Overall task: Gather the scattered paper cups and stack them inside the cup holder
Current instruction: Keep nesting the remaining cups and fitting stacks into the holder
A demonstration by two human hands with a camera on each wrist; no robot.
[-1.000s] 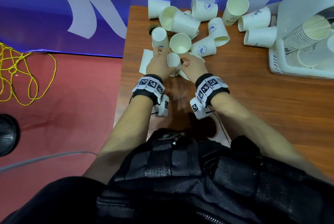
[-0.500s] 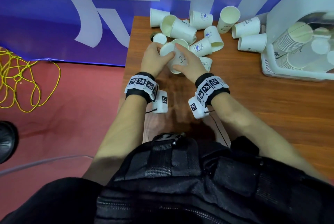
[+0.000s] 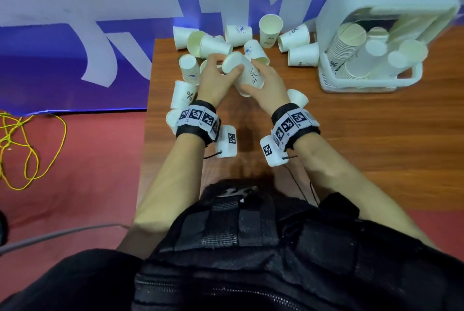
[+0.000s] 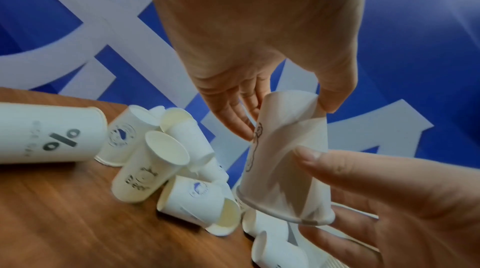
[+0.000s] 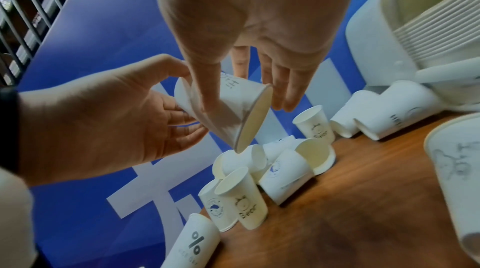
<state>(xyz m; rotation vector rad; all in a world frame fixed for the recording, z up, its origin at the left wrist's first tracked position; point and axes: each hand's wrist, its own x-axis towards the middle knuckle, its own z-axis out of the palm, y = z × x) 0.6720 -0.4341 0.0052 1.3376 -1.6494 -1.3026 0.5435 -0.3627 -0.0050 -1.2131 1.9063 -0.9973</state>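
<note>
Left hand (image 3: 216, 79) pinches the base end of a paper cup (image 3: 247, 74), thumb and fingertips curled round it. Right hand (image 3: 268, 87) holds the rim end, thumb along the wall, fingers bent round the far side. Cup is held aloft, tilted, mouth toward the right. It looks doubled, one cup nested in another; seat them squarely, squeezing lightly so the walls stay round.

Scattered cups (image 3: 302, 54) lie tipped across the surface (image 3: 351, 134) beyond the hands. Cup holder (image 3: 371, 82) sits at the right, stacks inside.

Against half a second ago: the cup has risen from the pile and the right hand has shifted toward the rim.
</note>
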